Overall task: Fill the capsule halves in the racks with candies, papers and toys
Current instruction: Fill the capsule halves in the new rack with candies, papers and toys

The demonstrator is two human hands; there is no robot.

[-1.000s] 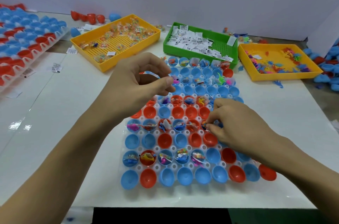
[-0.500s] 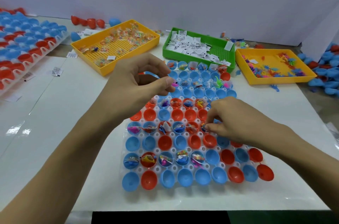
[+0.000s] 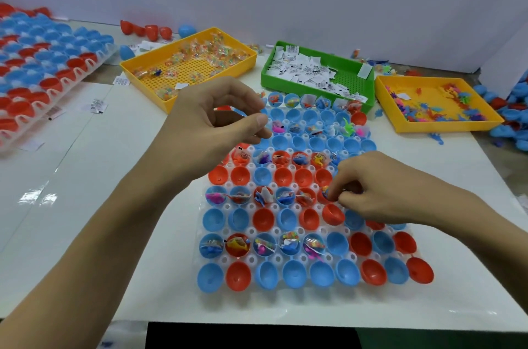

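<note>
My right hand (image 3: 380,191) dips into a red half (image 3: 325,194) in the middle of the rack (image 3: 251,231), fingertips curled and pinching something small and colourful there; what it is I cannot tell. My left hand (image 3: 211,131) hovers above the rack's far left part, fingers curled, thumb and forefinger nearly meeting; whether they grip anything I cannot tell. The rack lies on the white table (image 3: 85,191), its blue and red halves alternating in rows of filled and bare cups, the nearest row bare. Beyond the rack, a yellow tray (image 3: 137,68) of wrapped candies (image 3: 211,48) sits to the left, a green tray (image 3: 267,74) of folded papers (image 3: 308,71) straight behind, and a second yellow tray (image 3: 445,127) of small toys (image 3: 423,111) to the right. Another rack (image 3: 51,63) of halves lies far left of it.
</note>
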